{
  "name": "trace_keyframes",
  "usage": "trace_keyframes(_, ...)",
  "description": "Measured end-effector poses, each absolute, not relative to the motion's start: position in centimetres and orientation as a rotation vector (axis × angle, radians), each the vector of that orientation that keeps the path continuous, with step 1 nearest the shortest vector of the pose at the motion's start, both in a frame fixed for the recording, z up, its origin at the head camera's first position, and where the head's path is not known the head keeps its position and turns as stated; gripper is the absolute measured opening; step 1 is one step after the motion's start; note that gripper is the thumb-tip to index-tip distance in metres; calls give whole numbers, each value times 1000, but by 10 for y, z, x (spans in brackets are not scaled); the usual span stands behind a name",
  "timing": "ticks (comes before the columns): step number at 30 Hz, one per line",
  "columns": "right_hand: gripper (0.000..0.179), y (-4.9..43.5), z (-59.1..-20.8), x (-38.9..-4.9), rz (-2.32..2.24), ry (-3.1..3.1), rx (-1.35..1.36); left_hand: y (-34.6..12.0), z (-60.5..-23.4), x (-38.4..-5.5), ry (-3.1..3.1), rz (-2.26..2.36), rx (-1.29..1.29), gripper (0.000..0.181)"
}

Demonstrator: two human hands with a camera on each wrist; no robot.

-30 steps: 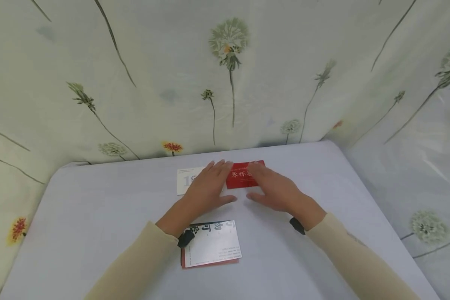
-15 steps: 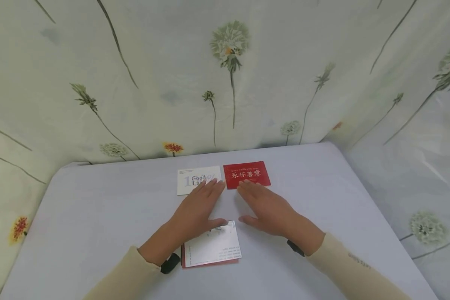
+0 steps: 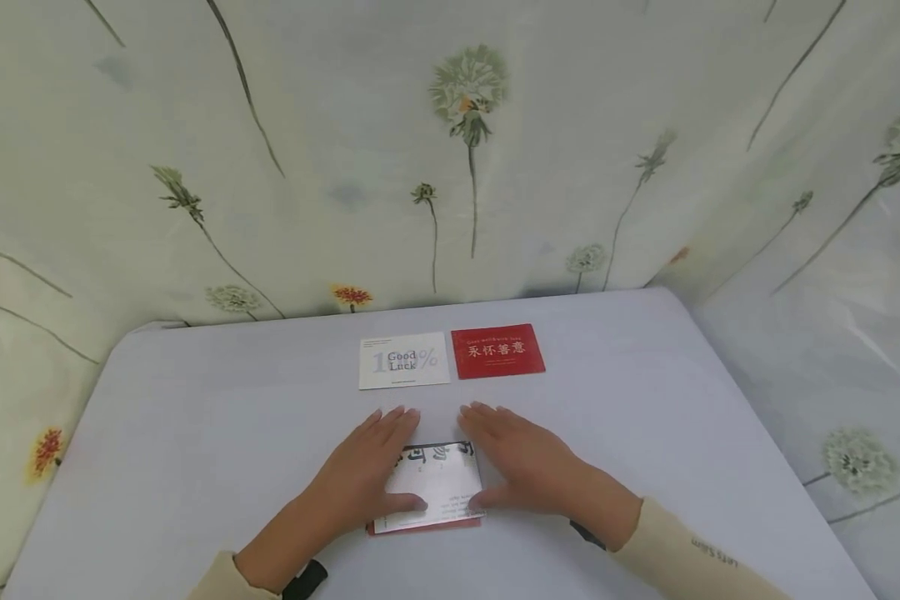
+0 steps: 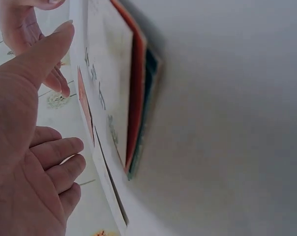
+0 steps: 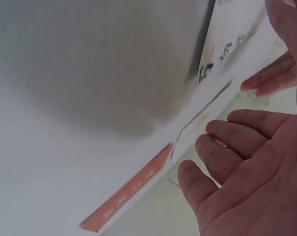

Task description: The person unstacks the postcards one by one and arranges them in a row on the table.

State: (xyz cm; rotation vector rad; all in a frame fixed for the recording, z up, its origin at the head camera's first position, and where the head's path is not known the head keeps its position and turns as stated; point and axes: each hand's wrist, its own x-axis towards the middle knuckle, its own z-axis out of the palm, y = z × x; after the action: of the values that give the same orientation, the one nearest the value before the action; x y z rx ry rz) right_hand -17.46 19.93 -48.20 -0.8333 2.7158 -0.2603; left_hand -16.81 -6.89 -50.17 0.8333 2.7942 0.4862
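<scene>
A small stack of cards point(image 3: 438, 492) lies near me, a white card with dark characters on top and red and teal layers point(image 4: 149, 66) showing beneath it in the left wrist view. Over its left side is my left hand point(image 3: 356, 475), fingers extended and thumb apart. My right hand point(image 3: 525, 467) stands at the stack's right edge, also with extended fingers. Neither hand holds anything; in the wrist views both palms are raised off the cards. Farther back, a white "Good Luck" card point(image 3: 404, 361) and a red card point(image 3: 498, 351) with white characters lie side by side.
A white cloth covers the table point(image 3: 217, 442). Behind it hangs a pale curtain point(image 3: 307, 225) printed with dandelions, and this continues along the right side. A dark strap point(image 3: 305, 579) sits on the left wrist.
Both hands have drawn back toward me from the two far cards to the near stack, uncovering those cards. The cards themselves stay in place.
</scene>
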Motion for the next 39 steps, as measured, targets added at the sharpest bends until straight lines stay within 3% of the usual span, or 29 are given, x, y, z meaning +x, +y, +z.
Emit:
trace_keyframes(12, 111, 200, -497, -159, -257, 2691, -851, -94, -516, -143, 2805, 544, 826, 120)
trace_keyframes(23, 105, 201, -504, -150, -279, 2713, -844, -106, -530, -130, 2869, 549, 815, 106)
trace_keyframes(39, 97, 201, -507, -144, -286, 2751, -826, -109, -532, -126, 2895, 542, 834, 101)
